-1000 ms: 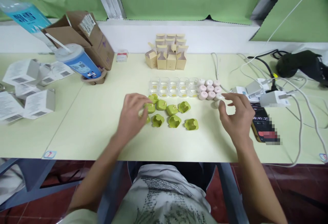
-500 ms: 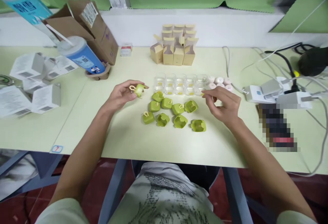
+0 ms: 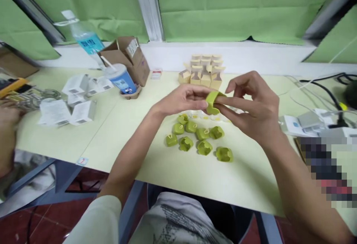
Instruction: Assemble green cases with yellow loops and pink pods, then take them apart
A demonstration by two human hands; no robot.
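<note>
My left hand [image 3: 182, 99] pinches a soft green cup-shaped cover [image 3: 212, 102] with scalloped edges, lifted above the table. My right hand [image 3: 255, 106] meets it from the other side. Two of its fingertips reach into the cover's opening while its other fingers curl above; whatever they may hold is hidden. Below lie several similar green covers: some show a cream loop, like the closed-looking one [image 3: 171, 140], and others lie with the hollow side up, such as the front one [image 3: 224, 154]. Behind them, a clear compartment tray [image 3: 195, 114] with yellow spots is partly covered by my hands.
Small open cartons [image 3: 206, 78] stand at the back. Leftward are a blue cup [image 3: 121, 79], a brown box [image 3: 136, 61], a bottle [image 3: 89, 43] and white boxes [image 3: 80, 112]. Another person's hand [image 3: 8, 119] shows at far left. Chargers [image 3: 306, 123] and cables lie right.
My left hand has brought the green cover rightward and up. My right hand has left the tray's right end and now reaches into the cover. The view has tilted up and shifted left.
</note>
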